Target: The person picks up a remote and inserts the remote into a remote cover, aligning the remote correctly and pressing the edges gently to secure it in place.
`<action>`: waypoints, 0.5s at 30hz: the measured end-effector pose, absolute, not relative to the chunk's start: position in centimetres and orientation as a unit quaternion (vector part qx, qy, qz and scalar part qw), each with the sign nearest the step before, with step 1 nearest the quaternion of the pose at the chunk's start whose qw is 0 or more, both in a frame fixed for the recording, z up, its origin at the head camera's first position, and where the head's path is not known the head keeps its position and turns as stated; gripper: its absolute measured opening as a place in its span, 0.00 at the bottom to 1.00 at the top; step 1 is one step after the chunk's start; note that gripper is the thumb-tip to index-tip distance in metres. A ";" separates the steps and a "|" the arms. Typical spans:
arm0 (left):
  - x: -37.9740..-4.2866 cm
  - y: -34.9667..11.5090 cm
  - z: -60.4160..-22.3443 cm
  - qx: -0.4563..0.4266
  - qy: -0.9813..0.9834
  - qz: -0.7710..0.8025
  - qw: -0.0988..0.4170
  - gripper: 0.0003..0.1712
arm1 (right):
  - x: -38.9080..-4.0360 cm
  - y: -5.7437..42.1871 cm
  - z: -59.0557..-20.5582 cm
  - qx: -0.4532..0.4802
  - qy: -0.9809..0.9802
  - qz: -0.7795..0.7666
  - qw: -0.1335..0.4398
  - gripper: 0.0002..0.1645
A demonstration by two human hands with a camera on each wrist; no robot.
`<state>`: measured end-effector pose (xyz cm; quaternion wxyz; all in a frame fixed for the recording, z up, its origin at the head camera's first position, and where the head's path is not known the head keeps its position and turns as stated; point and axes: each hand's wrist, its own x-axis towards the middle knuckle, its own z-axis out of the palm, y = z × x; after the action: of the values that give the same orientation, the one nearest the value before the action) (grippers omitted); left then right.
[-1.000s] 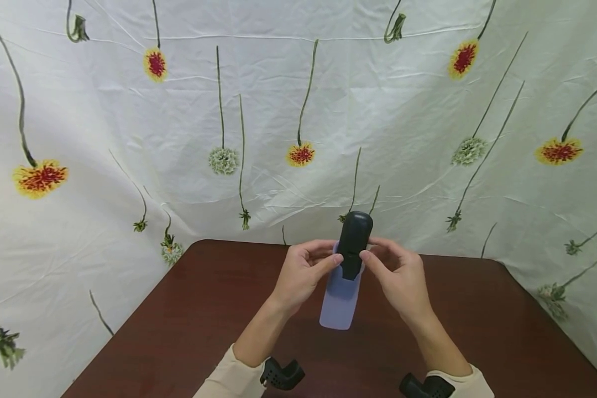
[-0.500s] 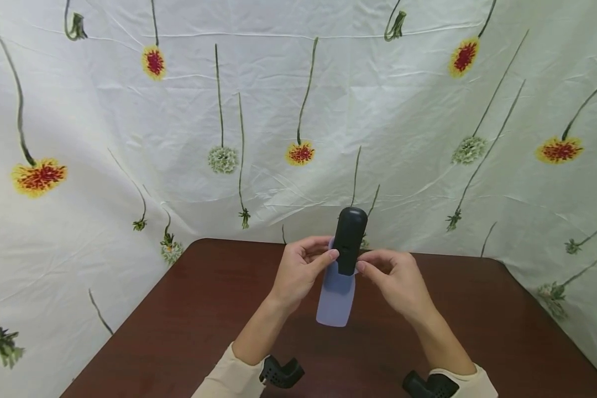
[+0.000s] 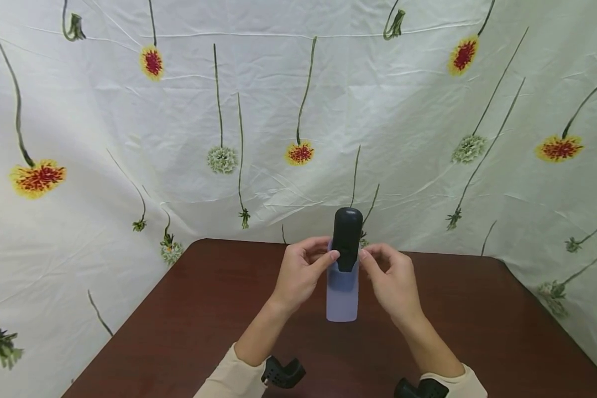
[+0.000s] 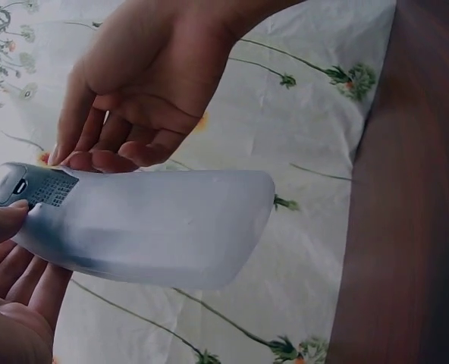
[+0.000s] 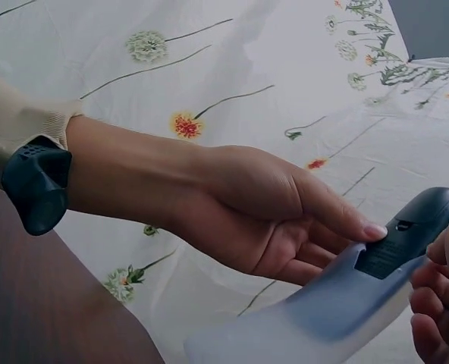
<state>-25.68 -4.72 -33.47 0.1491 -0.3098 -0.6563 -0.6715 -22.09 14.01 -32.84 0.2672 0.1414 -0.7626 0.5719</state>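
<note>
A dark remote control (image 3: 347, 232) is partly inside a translucent lilac silicone cover (image 3: 342, 301), held up over the table. Its rounded dark end sticks out beyond the cover's mouth, and its back, with a small latch and fine markings, shows in the left wrist view. My left hand (image 3: 300, 273) grips the remote and the cover's edge from the left, thumb on the dark back and fingers behind. With thumb and fingertips, my right hand (image 3: 394, 279) pinches the cover's rim on the other side. The cover's long end hangs loose below both hands.
Beneath the hands lies a dark reddish-brown table (image 3: 204, 331) with rounded far corners. A white cloth (image 3: 258, 182) printed with flowers hangs behind and around it. Each wrist wears a black camera mount (image 3: 283, 373) over a cream sleeve (image 3: 234, 376).
The right hand let go of the remote's back, dipped to the cover's rim, then rose slightly along it. The remote and cover have swung from tilted to nearly upright. The left hand keeps its grip.
</note>
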 end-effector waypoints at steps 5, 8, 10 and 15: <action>-25.7 -4.9 -33.4 -0.304 -0.641 -0.692 0.134 0.16 | -22.6 14.4 -33.1 0.167 -0.752 0.585 0.254 0.04; -25.6 -5.0 -33.3 -0.302 -0.633 -0.703 0.120 0.16 | -22.7 14.7 -33.1 0.177 -0.743 0.599 0.243 0.05; -25.6 -5.1 -33.2 -0.302 -0.625 -0.711 0.109 0.16 | -22.7 14.9 -33.1 0.183 -0.733 0.611 0.237 0.07; -25.5 -5.1 -33.1 -0.319 -0.611 -0.718 0.094 0.17 | -22.6 14.8 -33.0 0.206 -0.714 0.635 0.210 0.19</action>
<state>-25.53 -5.11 -33.11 0.0937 -0.3187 -0.6112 -0.7184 -22.56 14.85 -32.95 0.2100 0.2062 -0.7139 0.6354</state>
